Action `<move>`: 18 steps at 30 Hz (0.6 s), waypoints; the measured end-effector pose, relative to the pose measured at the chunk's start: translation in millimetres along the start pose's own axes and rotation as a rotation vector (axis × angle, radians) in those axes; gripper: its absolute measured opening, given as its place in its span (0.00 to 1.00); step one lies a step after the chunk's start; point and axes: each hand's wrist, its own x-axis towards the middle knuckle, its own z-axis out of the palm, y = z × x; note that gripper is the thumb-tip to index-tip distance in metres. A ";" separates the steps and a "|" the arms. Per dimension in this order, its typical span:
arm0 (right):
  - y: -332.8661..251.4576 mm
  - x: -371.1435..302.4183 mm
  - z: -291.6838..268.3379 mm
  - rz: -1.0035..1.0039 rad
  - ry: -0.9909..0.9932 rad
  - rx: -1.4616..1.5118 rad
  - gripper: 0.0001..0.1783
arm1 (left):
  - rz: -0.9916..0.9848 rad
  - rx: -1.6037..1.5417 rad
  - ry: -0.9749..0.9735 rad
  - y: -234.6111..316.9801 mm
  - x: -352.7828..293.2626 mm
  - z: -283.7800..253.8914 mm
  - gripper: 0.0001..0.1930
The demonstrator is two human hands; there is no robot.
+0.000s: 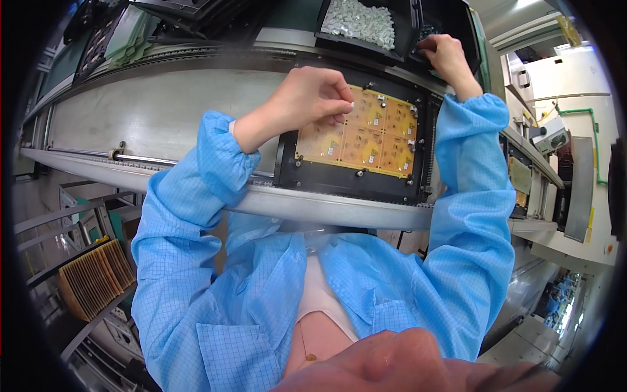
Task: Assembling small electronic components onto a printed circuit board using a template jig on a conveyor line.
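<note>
My left hand (pixel 304 98) is over the left part of a yellow circuit board panel (pixel 372 159), thumb and fingers pinched on a small white part (pixel 352 106). The panel lies in a black frame (pixel 320 178) with several small clamping posts round its edge. A few white parts stand on the panel's right side. My right hand (pixel 449 59) reaches into a black bin (pixel 462 32) at the back right, over small dark parts (pixel 428 31). Its fingers are drawn together at the bin's near left; what they hold, if anything, is hidden.
Left of that bin stands another black bin holding many white parts (pixel 359 25). The frame sits on a conveyor with a metal front rail (pixel 261 201). Black trays (pixel 196 23) and green sheets (pixel 130 39) lie at the back left. A rack of brown boards (pixel 96 279) stands lower left.
</note>
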 end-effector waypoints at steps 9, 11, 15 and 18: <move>4.9 -20.1 3.4 -0.105 0.287 0.099 0.09 | 0.220 0.466 0.017 2.1 10.8 45.6 0.06; -15.7 -40.4 -9.0 0.003 0.258 0.396 0.09 | 0.250 0.472 0.002 -1.1 14.7 53.9 0.06; -43.1 -83.7 -10.3 -0.024 0.291 0.684 0.09 | 0.225 0.641 0.023 2.2 22.3 68.1 0.06; -55.6 -114.4 -12.4 -0.008 0.277 0.755 0.10 | 0.215 0.777 0.003 1.8 31.8 73.9 0.07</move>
